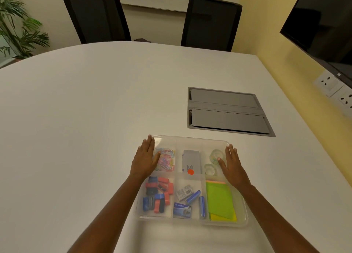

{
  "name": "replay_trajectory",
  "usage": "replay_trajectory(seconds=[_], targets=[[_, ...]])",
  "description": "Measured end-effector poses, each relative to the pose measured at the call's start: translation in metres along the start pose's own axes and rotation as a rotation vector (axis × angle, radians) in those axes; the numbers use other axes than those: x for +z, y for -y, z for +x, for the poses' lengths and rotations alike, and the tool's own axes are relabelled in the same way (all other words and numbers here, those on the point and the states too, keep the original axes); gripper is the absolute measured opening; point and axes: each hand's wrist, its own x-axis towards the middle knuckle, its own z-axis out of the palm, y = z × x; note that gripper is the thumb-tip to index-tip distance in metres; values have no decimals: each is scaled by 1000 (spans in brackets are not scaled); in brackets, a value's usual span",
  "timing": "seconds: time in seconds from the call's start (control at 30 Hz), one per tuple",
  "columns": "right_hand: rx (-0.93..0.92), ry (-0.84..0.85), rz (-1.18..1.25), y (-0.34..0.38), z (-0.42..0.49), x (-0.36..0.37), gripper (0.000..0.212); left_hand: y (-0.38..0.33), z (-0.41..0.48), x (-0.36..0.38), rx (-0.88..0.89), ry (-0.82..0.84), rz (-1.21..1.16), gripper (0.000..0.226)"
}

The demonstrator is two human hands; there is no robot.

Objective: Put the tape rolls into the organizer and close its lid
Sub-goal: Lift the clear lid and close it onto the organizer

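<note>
A clear plastic organizer (190,222) lies on the white table in front of me, with its transparent lid (190,139) down over the compartments. Two clear tape rolls (216,154) (209,169) sit inside the far right compartment, seen through the lid. My left hand (145,159) rests flat, fingers spread, on the lid's far left part over the paper clips. My right hand (231,166) rests flat on the lid's far right edge beside the tape rolls. Neither hand holds anything.
Other compartments hold coloured paper clips (167,160), a grey box (191,162), sharpeners and erasers (158,193), staple boxes (185,197) and green sticky notes (219,199). A grey cable hatch (226,110) is set in the table behind. Two black chairs stand at the far edge.
</note>
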Motion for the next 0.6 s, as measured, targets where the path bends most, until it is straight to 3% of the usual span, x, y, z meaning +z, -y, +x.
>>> replay_trajectory(seconds=[0.43,0.6], targets=[[54,-52,204,-9,-88,12,57,-7,-52,-10,-68,79,-229,59],[327,-67,588,-10,-97,9,59,-4,-70,-7,-310,29,-409,59]])
